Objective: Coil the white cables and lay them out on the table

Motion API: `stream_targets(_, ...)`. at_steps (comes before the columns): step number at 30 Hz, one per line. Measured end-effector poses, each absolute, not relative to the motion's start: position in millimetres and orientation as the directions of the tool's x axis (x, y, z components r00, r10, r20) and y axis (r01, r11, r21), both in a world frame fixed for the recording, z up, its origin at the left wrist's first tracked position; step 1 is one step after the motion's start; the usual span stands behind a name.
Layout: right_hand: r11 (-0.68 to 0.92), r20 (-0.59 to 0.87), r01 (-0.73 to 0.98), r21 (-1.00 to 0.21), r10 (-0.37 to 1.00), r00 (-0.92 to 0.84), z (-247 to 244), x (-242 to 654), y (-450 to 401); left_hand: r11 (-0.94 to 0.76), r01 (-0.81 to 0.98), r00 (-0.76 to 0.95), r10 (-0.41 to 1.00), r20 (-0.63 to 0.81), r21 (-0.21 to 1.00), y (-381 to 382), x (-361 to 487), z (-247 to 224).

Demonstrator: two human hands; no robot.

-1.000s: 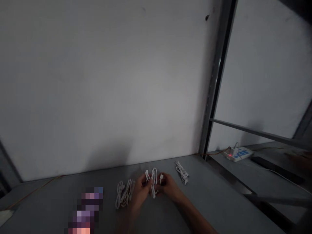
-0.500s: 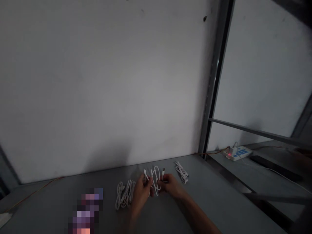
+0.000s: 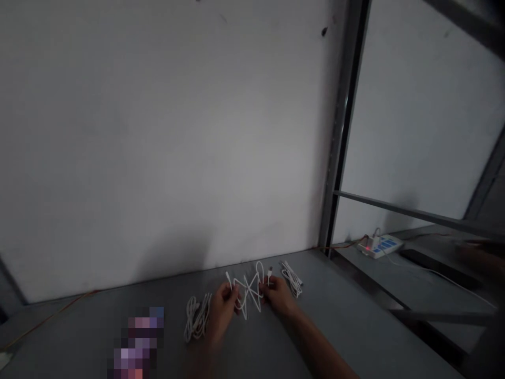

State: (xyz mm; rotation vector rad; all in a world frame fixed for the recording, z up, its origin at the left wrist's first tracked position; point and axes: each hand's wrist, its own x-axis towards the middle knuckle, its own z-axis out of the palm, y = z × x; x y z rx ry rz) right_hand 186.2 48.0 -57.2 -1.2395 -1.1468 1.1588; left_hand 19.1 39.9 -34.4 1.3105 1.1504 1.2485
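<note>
A white USB cable (image 3: 249, 289) stretches in loose, crossing loops between my two hands above the grey tabletop (image 3: 315, 326). My left hand (image 3: 224, 305) is closed on one end, with a small plug poking up past the fingers. In my right hand (image 3: 276, 293) the other end is pinched, and its USB plug points upward. Left of my left hand lie coiled white cables (image 3: 196, 317), partly hidden by that hand. Just beyond my right hand rests another bundled white cable (image 3: 292, 278).
A blurred-out purple object (image 3: 138, 342) lies at the front left. On the neighbouring surface to the right are a lit power strip (image 3: 381, 246) and a long black object (image 3: 437, 267). A metal post (image 3: 343, 131) and crossbar divide the two surfaces. Part of another person's hand (image 3: 479, 255) shows far right.
My hands have moved apart, spreading the cable's coil into wider, crossing loops. The view has shifted slightly.
</note>
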Motion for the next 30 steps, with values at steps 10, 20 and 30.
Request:
stream_targets(10,0.027,0.024,0.030,-0.999,0.995,-0.101,-65.3,181.2,48.8,-0.079,0.039,0.113,0.991,0.074,0.996,36.8,22.7,-41.9)
stream_targets(20,0.052,0.044,0.039,-0.998,0.982,-0.181,-65.5,178.4,45.8,-0.061,0.030,0.242,0.969,0.052,0.998,33.8,23.6,-47.2)
stream_targets(30,0.031,0.018,0.057,-0.998,0.976,-0.216,-66.3,182.0,46.7,-0.056,-0.003,0.239,0.969,0.055,0.998,28.9,21.9,-37.6)
